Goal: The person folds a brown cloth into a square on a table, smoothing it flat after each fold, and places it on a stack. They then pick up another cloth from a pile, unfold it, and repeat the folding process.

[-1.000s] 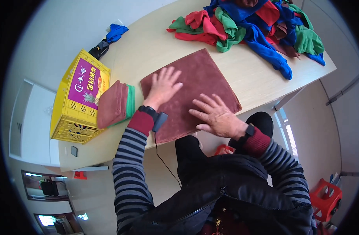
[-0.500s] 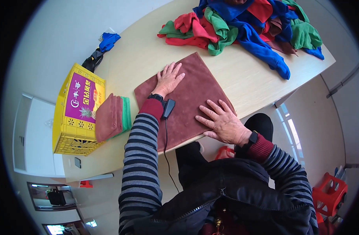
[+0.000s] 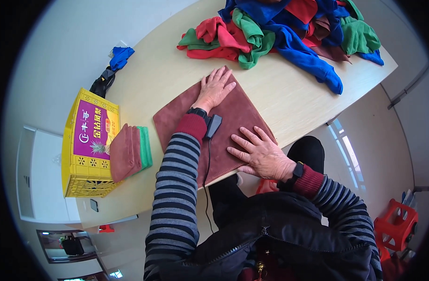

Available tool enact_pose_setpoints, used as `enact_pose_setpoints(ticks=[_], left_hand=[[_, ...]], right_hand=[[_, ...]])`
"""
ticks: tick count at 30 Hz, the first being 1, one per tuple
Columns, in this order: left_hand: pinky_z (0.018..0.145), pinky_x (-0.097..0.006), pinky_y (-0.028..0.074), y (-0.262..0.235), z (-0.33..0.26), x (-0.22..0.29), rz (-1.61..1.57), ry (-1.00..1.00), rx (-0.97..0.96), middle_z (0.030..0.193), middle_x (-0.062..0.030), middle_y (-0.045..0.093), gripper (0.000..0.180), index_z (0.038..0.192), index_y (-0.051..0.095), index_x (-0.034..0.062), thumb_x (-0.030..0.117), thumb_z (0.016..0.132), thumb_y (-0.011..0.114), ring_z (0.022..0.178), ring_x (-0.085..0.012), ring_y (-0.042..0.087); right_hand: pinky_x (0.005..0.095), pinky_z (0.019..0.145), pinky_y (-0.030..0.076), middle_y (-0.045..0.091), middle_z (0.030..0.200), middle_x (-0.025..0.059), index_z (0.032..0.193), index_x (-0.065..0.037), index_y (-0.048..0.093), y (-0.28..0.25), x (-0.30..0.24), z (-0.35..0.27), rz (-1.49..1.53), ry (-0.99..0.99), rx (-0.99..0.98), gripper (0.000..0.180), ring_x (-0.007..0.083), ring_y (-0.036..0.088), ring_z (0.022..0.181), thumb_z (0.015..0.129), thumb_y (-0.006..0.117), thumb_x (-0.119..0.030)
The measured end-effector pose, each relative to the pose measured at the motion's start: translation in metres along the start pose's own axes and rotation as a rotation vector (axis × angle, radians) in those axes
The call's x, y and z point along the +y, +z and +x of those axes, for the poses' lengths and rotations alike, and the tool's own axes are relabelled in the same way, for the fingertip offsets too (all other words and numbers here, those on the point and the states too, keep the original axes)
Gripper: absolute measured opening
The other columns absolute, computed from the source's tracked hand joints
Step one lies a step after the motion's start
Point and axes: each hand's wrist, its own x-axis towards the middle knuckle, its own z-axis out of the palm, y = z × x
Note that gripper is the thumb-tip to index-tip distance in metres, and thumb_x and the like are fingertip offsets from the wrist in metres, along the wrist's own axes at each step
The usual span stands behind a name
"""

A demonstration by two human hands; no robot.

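A brown cloth (image 3: 196, 112) lies spread flat on the pale wooden table (image 3: 163, 56), its near edge along the table's front edge. My left hand (image 3: 216, 89) rests on its far part, fingers stretched out near the far corner. On the near right part lies my right hand (image 3: 261, 152), palm down with fingers spread. Neither hand grips anything. A small black device (image 3: 213, 126) with a cable sits at my left wrist. Left of the cloth, a stack of folded brown and green cloths (image 3: 130, 152) leans by a yellow box.
The yellow box (image 3: 90, 175) with a purple panel stands at the table's left. A heap of red, green, blue and brown cloths (image 3: 284, 37) covers the far right. A phone-like flat dark object (image 3: 94, 205) lies near the left edge. Red stools (image 3: 396, 227) stand on the floor.
My left hand has slid across the brown cloth toward its far corner. The right hand stays spread on the near right part. The whole view has shifted slightly.
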Motion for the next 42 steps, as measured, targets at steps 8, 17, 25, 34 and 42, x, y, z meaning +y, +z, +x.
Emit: enact_pose_setpoints(ticks=[8, 17, 25, 34, 42], left_hand=[[0.121, -0.060, 0.014, -0.003, 0.008, 0.002, -0.016, -0.110, 0.007, 0.167, -0.0103, 0.024, 0.071, 0.161, 0.028, 0.0222, 0.060, 0.102, 0.039, 0.154, -0.0318, 0.020], [0.121, -0.061, 0.011, -0.013, -0.091, -0.043, 0.035, -0.252, 0.081, 0.168, -0.0120, 0.021, 0.071, 0.162, 0.025, 0.0214, 0.058, 0.103, 0.040, 0.155, -0.0332, 0.017], [0.122, -0.059, 0.010, -0.017, -0.171, -0.123, -0.029, -0.468, 0.106, 0.168, -0.0113, 0.022, 0.069, 0.161, 0.028, 0.0214, 0.058, 0.104, 0.037, 0.155, -0.0321, 0.017], [0.121, -0.061, 0.013, -0.019, -0.164, -0.095, 0.001, -0.417, 0.179, 0.165, -0.0107, 0.029, 0.066, 0.158, 0.034, 0.0188, 0.056, 0.104, 0.039, 0.153, -0.0338, 0.024], [0.119, -0.063, 0.018, -0.002, -0.152, -0.099, 0.047, -0.354, 0.213, 0.163, -0.0090, 0.034, 0.058, 0.156, 0.038, 0.0186, 0.047, 0.105, 0.041, 0.151, -0.0320, 0.029]], right_hand=[[0.0543, 0.120, 0.025, 0.045, 0.154, 0.0112, 0.145, -0.018, 0.054, -0.002, -0.004, 0.000, -0.005, 0.005, 0.013, 0.064, 0.0349, 0.036, 0.145, 0.097, 0.049, -0.060], [0.0554, 0.119, 0.026, 0.044, 0.154, 0.0095, 0.145, -0.021, 0.053, -0.001, -0.001, -0.005, -0.015, 0.010, 0.019, 0.064, 0.0350, 0.036, 0.145, 0.095, 0.053, -0.061], [0.0516, 0.117, 0.033, 0.051, 0.147, 0.0133, 0.145, -0.017, 0.053, -0.014, 0.011, 0.016, 0.020, -0.054, -0.104, 0.060, 0.0366, 0.043, 0.140, 0.096, 0.057, -0.052], [0.0516, 0.114, 0.035, 0.049, 0.150, 0.0140, 0.151, -0.012, 0.043, 0.006, 0.058, 0.187, 0.050, 0.168, -0.118, 0.061, 0.0367, 0.039, 0.144, 0.100, 0.050, -0.046], [0.0507, 0.118, 0.029, 0.041, 0.157, 0.0095, 0.153, -0.015, 0.041, 0.078, 0.045, 0.264, -0.094, 0.128, -0.173, 0.061, 0.0339, 0.031, 0.148, 0.102, 0.044, -0.048]])
